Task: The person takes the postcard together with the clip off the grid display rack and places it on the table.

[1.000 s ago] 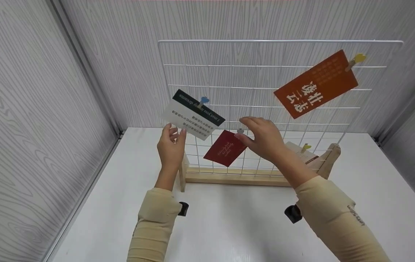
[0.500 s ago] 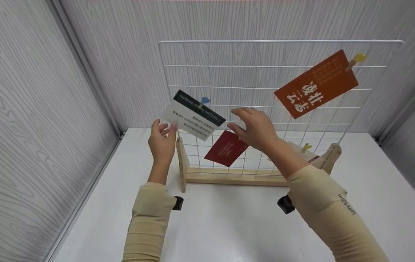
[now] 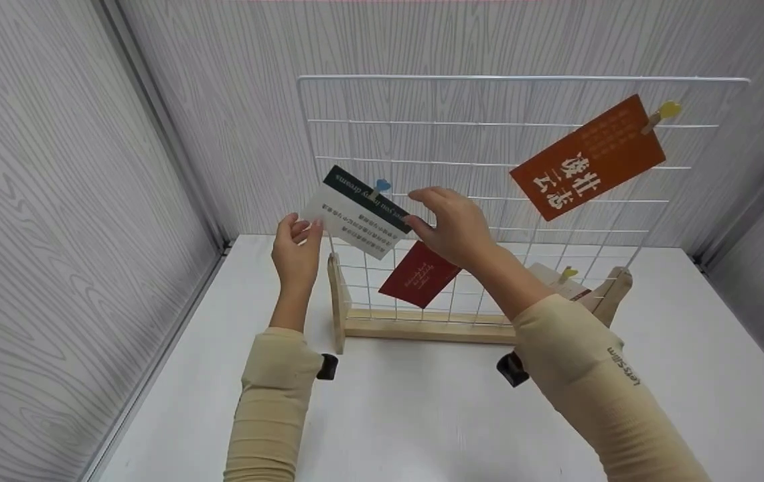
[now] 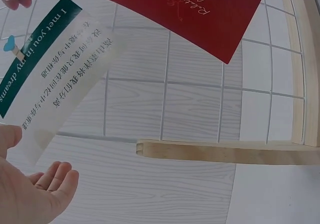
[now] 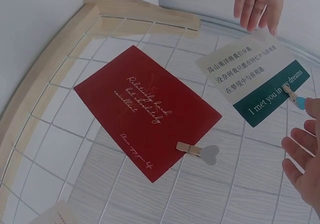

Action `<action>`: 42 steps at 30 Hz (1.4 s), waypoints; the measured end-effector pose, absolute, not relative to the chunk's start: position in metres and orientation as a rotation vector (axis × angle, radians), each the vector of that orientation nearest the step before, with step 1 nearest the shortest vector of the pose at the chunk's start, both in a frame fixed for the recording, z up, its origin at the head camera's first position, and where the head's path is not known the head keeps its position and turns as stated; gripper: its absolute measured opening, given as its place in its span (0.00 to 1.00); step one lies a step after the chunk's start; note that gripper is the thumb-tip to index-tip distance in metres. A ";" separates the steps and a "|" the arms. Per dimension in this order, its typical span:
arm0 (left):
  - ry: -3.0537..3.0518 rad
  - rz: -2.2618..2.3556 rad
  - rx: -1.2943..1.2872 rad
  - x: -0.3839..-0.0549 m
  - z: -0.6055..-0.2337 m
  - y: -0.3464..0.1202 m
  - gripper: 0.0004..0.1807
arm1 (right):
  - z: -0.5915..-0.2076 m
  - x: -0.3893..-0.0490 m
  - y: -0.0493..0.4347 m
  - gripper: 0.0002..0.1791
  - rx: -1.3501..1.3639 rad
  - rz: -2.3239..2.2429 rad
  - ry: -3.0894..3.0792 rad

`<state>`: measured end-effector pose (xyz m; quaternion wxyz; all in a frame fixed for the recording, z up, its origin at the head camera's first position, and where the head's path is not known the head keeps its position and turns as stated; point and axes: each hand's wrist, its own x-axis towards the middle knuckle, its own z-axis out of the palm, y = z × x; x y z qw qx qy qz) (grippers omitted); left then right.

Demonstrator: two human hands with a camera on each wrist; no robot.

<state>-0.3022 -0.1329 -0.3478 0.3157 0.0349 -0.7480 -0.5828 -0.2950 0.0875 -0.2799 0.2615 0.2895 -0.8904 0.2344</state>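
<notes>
A white card with a dark green band hangs tilted on the wire grid, held by a wooden peg with a blue heart. My left hand is at the card's lower left corner, thumb and loosely bent fingers spread around it. My right hand is at the card's right end, thumb tip over the green band in the head view and fingers apart. Below that hand hangs a red card; its peg with a grey heart shows in the right wrist view but is hidden in the head view.
The white wire grid stands in a wooden base on a white table. An orange card with a yellow-heart peg hangs upper right. Another pale card is low on the right, partly behind my forearm.
My right hand has moved left and up, from the red card's grey peg to the white-and-green card. My left hand has shifted slightly left and up along that card's corner.
</notes>
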 end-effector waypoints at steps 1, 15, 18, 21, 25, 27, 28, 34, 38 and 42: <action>-1.963 -1.550 0.088 -0.303 -0.347 -0.133 0.24 | -0.279 -0.294 0.086 0.18 0.781 0.640 -2.414; -1.872 -1.696 0.072 -0.305 -0.340 -0.134 0.21 | -0.271 -0.291 0.065 0.19 0.745 0.694 -2.359; -1.860 -1.704 0.070 -0.306 -0.341 -0.136 0.18 | -0.272 -0.292 0.061 0.19 0.744 0.696 -2.349; -1.856 -1.696 0.072 -0.307 -0.341 -0.137 0.16 | -0.271 -0.292 0.057 0.19 0.746 0.680 -2.338; -1.873 -1.687 0.082 -0.308 -0.339 -0.137 0.14 | -0.270 -0.293 0.053 0.19 0.718 0.678 -2.359; -1.877 -1.683 0.086 -0.308 -0.338 -0.137 0.14 | -0.268 -0.293 0.052 0.19 0.703 0.676 -2.367; -1.876 -1.681 0.087 -0.308 -0.338 -0.137 0.14 | -0.268 -0.293 0.051 0.19 0.699 0.675 -2.365; -1.871 -1.678 0.090 -0.308 -0.338 -0.138 0.14 | -0.267 -0.296 0.048 0.17 0.714 0.658 -2.343; -1.885 -1.672 0.093 -0.308 -0.337 -0.139 0.14 | -0.265 -0.296 0.044 0.19 0.701 0.616 -2.378; -1.887 -1.655 0.092 -0.307 -0.335 -0.140 0.13 | -0.262 -0.296 0.038 0.21 0.688 0.521 -2.423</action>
